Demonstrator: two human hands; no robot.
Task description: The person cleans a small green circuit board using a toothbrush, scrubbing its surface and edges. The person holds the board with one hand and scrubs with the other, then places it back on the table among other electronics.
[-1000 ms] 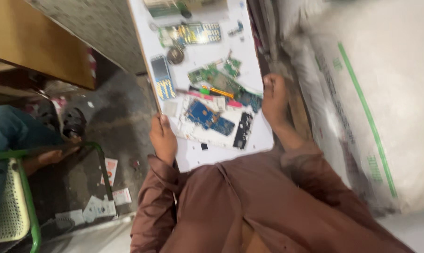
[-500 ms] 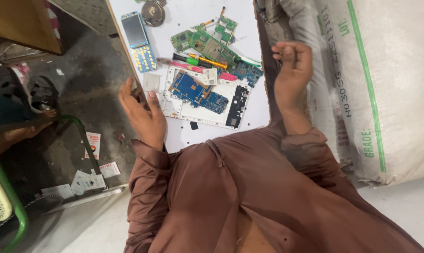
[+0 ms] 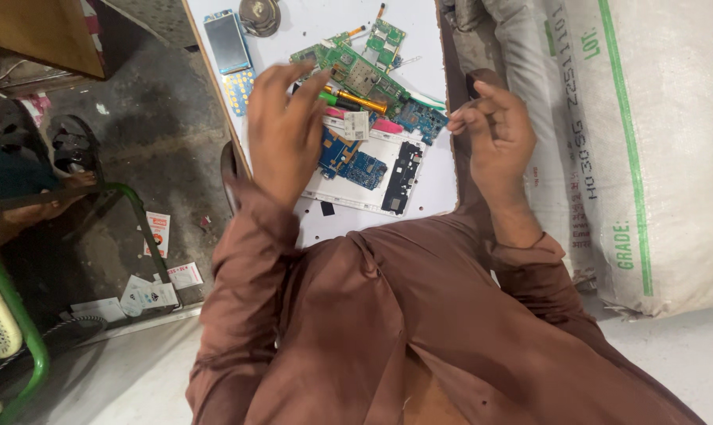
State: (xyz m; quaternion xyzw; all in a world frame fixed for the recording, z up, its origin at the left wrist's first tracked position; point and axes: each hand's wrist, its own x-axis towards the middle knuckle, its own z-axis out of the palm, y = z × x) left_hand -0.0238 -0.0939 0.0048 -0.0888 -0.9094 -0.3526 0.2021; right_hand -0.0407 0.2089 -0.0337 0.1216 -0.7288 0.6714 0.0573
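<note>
The white tabletop (image 3: 435, 177) is narrow and crowded: parts fill it from the far edge, cut off at the top of the frame, down to a bare strip along the near edge. The left hand (image 3: 281, 134) hovers flat, fingers (image 3: 313, 86) spread and holding nothing, over the left end of a white phone frame (image 3: 372, 169) that carries blue circuit boards (image 3: 355, 161). Just beyond lie green circuit boards (image 3: 356, 67), an orange-handled tool (image 3: 360, 100) and a pink piece (image 3: 388, 126); how they overlap is hard to make out. A phone with a keypad (image 3: 230, 51) lies at the left edge. The right hand (image 3: 498, 130) is raised past the right edge, fingers curled with thumb and forefinger pinched; it may hold something tiny, but that cannot be told. A white woven sack (image 3: 624, 142) crowds the right side. Left of the tabletop, a dusty grey floor (image 3: 159, 142) has paper scraps (image 3: 148, 291) and a green chair frame (image 3: 18, 315).
</note>
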